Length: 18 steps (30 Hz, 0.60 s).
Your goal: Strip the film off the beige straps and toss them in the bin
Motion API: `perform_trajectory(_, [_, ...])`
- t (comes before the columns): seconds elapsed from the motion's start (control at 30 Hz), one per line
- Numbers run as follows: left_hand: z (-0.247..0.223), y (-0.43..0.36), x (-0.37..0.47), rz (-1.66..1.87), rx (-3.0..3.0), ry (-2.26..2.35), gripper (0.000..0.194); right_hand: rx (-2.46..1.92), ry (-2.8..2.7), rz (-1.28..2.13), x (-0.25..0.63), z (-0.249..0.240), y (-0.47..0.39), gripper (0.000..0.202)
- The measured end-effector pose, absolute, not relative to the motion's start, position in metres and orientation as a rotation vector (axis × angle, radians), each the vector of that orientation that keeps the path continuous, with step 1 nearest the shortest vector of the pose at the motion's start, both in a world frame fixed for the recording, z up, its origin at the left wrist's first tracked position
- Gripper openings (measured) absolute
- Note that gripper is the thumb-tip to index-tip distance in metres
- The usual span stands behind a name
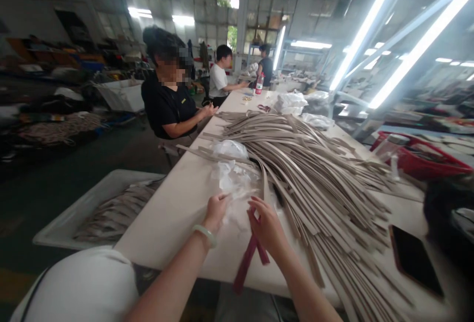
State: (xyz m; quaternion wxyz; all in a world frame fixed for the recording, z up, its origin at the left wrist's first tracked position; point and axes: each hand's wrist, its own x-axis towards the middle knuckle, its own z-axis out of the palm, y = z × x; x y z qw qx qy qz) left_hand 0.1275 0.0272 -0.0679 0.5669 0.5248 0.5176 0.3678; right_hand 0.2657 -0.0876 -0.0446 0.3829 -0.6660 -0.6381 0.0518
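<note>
My left hand [216, 212], with a pale green bangle at the wrist, is closed at the near edge of a crumpled clear plastic bag [233, 179]. Its fingertips pinch the thin film, which is blurred there. Opposite it, my right hand [267, 223] is closed on a dark red strap [246, 262]. Two ends of the strap hang crossed below that hand, the longer one reaching past the table's front edge. A large heap of long grey-beige strips [303, 164] lies just beyond and to the right of both hands.
The white table [163, 218] runs away from me. A phone [415, 260] lies at the right, near a red basket [422, 156]. On the floor at left stands a white bin [99, 208] of strips. A co-worker [172, 100] sits along the left side; a bottle [259, 83] stands farther back.
</note>
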Motion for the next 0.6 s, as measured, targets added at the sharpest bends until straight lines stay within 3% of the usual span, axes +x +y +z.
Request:
perform_trajectory(0.27, [-0.048, 0.011, 0.051, 0.835, 0.901, 1.154, 0.037, -1.508, -2.366, 0.127, 0.242, -0.02, -0.008, 0.074])
perform_trajectory(0.33, [-0.045, 0.005, 0.039, 0.831, 0.88, 1.169, 0.037, -1.494, -2.515, 0.123, 0.234, -0.027, 0.016, 0.072])
perform_trajectory(0.47, [-0.039, -0.015, 0.01, 0.792, 0.851, 1.159, 0.034, -1.553, -2.573, 0.127, 0.234, -0.051, 0.05, 0.049])
perform_trajectory(0.6, [-0.027, -0.046, -0.024, 0.736, 0.799, 1.104, 0.034, -1.658, -2.488, 0.111, 0.249, -0.066, 0.062, 0.047])
